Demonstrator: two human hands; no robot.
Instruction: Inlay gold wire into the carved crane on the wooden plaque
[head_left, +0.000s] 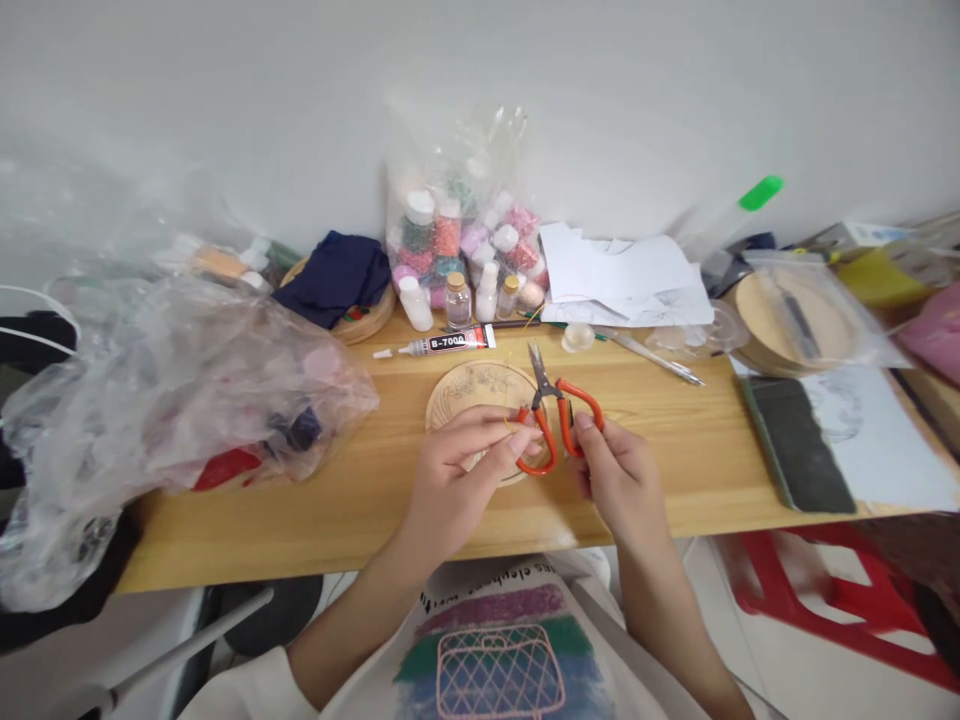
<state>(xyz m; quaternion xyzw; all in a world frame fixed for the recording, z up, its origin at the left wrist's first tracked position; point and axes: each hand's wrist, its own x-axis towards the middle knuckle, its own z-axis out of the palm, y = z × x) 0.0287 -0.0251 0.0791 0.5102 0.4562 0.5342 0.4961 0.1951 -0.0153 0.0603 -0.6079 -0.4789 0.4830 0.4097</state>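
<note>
My right hand (613,468) is closed on one orange handle of a pair of pliers (545,392), whose dark, slim jaws point up and away from me. The handles are spread apart. My left hand (471,470) pinches a thin golden wire (510,426) between thumb and fingertips, close behind the other handle. Whether those fingers also touch that handle, I cannot tell. Below both hands lies a round wooden disc (450,388) with a drawn line pattern, partly hidden by my left hand and the pliers.
A B-7000 glue tube (448,341) lies behind the disc, its cap off beside it. Small bottles (458,302) and a bag of coloured jars (420,235) stand at the wall. A crumpled plastic bag (187,400) covers the left; a phone (799,445) lies right.
</note>
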